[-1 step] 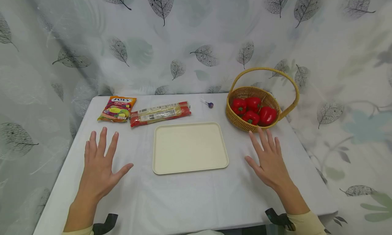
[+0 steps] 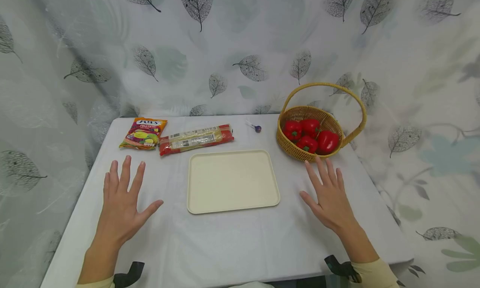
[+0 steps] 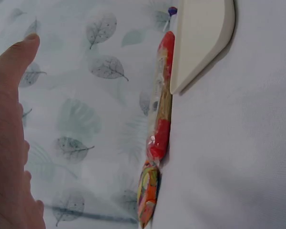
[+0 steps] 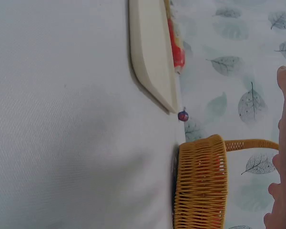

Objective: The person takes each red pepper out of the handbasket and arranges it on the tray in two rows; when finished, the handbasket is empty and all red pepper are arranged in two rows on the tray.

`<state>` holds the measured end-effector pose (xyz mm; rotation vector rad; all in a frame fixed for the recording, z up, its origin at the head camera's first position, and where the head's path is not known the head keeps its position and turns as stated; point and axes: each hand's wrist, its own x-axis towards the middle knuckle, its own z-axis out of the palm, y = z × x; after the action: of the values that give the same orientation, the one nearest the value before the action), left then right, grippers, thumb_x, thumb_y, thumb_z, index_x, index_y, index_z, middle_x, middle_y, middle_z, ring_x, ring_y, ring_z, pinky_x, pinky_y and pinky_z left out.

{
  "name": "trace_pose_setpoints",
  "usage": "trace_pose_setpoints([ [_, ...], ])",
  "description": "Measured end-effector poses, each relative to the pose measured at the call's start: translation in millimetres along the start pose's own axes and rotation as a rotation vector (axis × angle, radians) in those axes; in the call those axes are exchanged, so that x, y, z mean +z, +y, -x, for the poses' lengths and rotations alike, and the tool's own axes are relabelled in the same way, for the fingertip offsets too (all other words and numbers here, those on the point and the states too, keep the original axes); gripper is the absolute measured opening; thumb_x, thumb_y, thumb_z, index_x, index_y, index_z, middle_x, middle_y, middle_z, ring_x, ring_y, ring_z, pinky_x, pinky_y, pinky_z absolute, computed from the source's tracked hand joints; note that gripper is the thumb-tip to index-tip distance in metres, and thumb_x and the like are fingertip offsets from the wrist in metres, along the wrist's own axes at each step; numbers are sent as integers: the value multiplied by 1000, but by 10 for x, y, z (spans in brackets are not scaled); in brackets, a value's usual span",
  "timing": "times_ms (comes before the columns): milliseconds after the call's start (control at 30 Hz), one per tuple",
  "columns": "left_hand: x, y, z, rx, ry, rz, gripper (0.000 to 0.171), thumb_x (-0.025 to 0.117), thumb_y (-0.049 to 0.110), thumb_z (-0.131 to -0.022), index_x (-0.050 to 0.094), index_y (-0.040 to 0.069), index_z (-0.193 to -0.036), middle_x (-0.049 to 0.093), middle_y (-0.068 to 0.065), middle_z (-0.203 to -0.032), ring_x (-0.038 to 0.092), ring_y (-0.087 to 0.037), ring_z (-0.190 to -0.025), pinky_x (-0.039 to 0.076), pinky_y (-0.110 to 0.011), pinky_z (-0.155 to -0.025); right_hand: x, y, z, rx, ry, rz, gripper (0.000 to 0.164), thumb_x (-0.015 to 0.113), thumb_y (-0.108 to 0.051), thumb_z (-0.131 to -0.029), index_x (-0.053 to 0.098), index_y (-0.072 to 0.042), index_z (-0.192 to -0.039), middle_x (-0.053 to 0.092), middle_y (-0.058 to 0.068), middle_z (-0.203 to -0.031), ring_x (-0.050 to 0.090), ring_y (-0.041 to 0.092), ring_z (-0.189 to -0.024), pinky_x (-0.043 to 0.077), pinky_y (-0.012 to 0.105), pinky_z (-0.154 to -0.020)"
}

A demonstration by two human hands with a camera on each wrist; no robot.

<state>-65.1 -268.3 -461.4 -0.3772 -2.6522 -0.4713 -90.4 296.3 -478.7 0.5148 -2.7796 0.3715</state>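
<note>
My left hand (image 2: pixel 121 209) is held over the left part of the table with fingers spread and nothing in it. Beyond its fingertips lie an orange and purple Fox's candy bag (image 2: pixel 143 133) and a long red and gold packet (image 2: pixel 196 139). On the other side, my right hand (image 2: pixel 330 198) is also spread and holds nothing. Its fingertips appear just below the wicker basket (image 2: pixel 294 151), in which several red bell peppers (image 2: pixel 327 142) sit. Between the hands a cream rectangular tray (image 2: pixel 233 181) lies flat with nothing on it.
A small purple-headed lollipop (image 2: pixel 257 128) lies near the back edge, left of the basket. The basket's tall arched handle (image 2: pixel 322 84) rises above its rim. A white cloth covers the table (image 2: pixel 225 246), and a leaf-print curtain (image 2: pixel 232 42) hangs behind and at both sides.
</note>
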Motion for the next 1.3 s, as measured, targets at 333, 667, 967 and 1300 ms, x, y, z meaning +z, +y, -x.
trace_pose_setpoints([
  [333,96,-16,-38,-14,-51,118,105,53,81,-97,16,23,-176,7,-14,-182,2,-47,-164,8,-73,-127,-25,128,-214,49,-13,-71,83,70,-43,-101,36,-12,-170,29,19,-175,21,44,-161,20,67,-128],
  [667,295,57,-79,-75,-156,271,121,88,41,-86,10,26,-177,5,-7,-182,3,-39,-166,24,-82,-117,-220,619,-691,93,-84,-212,77,80,-20,-99,43,-17,-166,33,14,-173,35,45,-154,39,77,-112],
  [967,593,79,-191,-123,-246,355,125,90,38,-87,3,30,-176,0,-6,-183,5,-36,-166,31,-82,-114,-355,919,-1136,72,-195,-299,68,77,-16,-101,49,-11,-162,36,22,-170,32,49,-155,34,80,-114],
  [1300,1015,153,-242,-118,-352,491,125,91,45,-86,6,24,-177,0,0,-183,4,-32,-167,25,-76,-121,-261,1040,-1489,62,-358,-235,58,69,-1,-102,56,-12,-158,44,23,-165,35,48,-153,35,71,-119],
])
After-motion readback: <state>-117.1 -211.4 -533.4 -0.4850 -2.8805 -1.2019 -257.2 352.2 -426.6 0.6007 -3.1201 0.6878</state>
